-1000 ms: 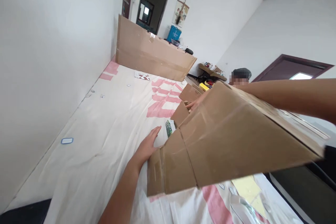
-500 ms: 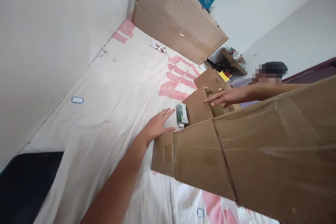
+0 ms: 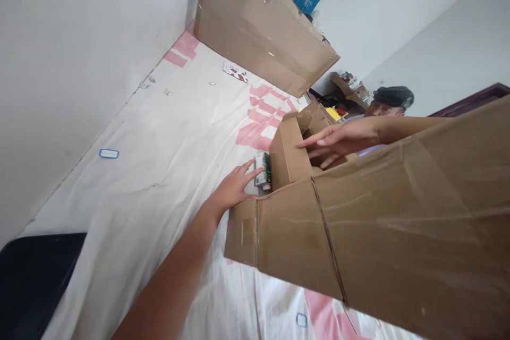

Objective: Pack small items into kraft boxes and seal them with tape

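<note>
A small green-and-white drink carton (image 3: 261, 169) with a white cap stands on the white sheet, against a brown cardboard box (image 3: 285, 153). My left hand (image 3: 237, 186) is open, its fingers spread around the carton's near side and at least one fingertip overlapping it. Its thumb lies by the end of a long cardboard panel (image 3: 292, 234). My right hand (image 3: 342, 138) reaches in from the right behind that panel, over the box opening. Its fingers are apart, the index finger stretched to the box's edge and the others partly inside. What lies within the box is mostly hidden.
A large cardboard sheet (image 3: 263, 32) stands upright at the back. A person wearing a cap (image 3: 392, 96) is behind the box. On the sheet lie a red-and-white packet (image 3: 236, 71) and a blue-rimmed label (image 3: 109, 153). A dark object (image 3: 40, 281) sits at lower left; a wall borders the left.
The box wall beside the carton has swung more upright and left, and the carton has turned and shifted toward my left hand. My right hand has dipped its fingers into the box opening.
</note>
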{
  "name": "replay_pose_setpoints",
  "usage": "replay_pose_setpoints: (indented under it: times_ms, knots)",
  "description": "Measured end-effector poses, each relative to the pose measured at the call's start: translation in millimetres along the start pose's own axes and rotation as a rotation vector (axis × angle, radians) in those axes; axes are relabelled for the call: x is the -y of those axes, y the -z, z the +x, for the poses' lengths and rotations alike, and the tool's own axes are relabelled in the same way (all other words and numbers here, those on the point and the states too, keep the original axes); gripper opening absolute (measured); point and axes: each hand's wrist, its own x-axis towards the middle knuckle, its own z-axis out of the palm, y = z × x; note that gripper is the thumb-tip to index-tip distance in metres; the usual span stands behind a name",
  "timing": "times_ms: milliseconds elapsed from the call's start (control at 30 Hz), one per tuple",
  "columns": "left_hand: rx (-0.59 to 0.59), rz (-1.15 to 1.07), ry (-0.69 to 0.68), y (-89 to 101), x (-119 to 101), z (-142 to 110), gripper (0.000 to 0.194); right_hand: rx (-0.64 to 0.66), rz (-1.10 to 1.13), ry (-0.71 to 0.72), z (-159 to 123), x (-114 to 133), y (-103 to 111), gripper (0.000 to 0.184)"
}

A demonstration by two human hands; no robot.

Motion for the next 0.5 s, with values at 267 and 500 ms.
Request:
replay_pose_setpoints:
  times_ms: [267,500]
  knots:
    - [-0.155,0.084,0.048,-2.2,0.4,15.6,0.121,0.065,0.171,0.157,5.1,13.0,22.9,0.045]
    - [-0.082,0.223,0.051,-16.1,-5.6,20.4,0.067,-0.366,0.041,0.126,-25.8,29.9,30.6,0.037]
